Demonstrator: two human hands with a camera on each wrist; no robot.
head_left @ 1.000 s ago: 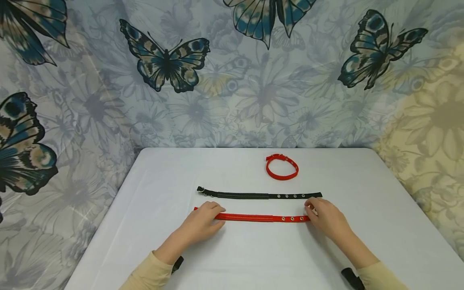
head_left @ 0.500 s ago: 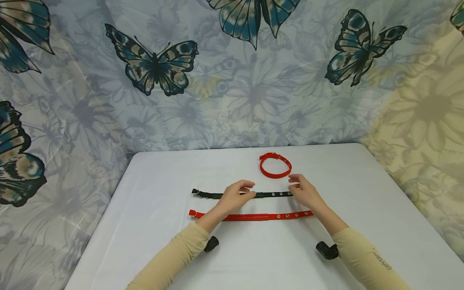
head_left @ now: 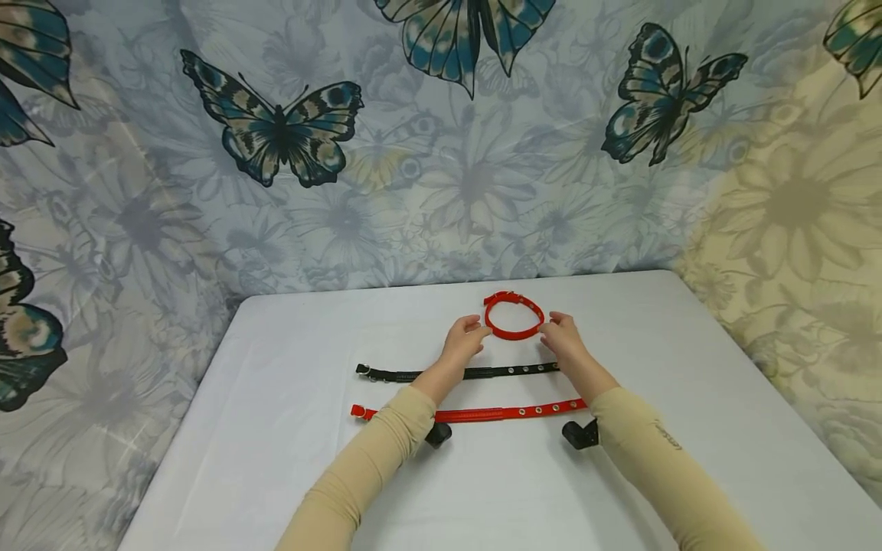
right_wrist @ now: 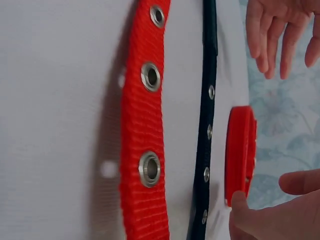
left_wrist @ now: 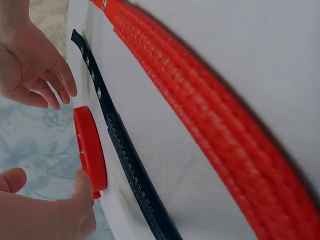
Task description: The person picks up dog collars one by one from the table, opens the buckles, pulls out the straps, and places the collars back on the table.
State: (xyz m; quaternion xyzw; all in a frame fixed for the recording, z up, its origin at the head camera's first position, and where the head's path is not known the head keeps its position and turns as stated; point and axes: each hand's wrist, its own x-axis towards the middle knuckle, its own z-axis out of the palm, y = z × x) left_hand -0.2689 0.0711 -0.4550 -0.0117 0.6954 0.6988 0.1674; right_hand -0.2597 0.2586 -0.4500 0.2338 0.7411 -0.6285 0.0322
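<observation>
A red collar (head_left: 513, 335), buckled into a ring, lies at the back of the table. My left hand (head_left: 463, 342) is at its left side, its fingertips right by the band. At the right side of the ring is my right hand (head_left: 566, 337), fingers loosely spread and fingertips at the band. Both wrist views show thumb and fingers apart, not curled round the red ring (left_wrist: 92, 145). A black collar (head_left: 506, 372) lies stretched out under my forearms. Closer to me, a second red collar (head_left: 475, 415) with metal eyelets lies straight, its right end hidden by my right arm.
The white table (head_left: 227, 428) ends at the back against a wall covering (head_left: 475, 184) printed with butterflies and flowers. Black wrist-worn camera parts (head_left: 580, 435) hang under both sleeves, over the straight red collar's level.
Both hands have left the straight red collar, passed over the black one and reached the ringed red collar at the back. The head view has shifted slightly. The collars stay in place.
</observation>
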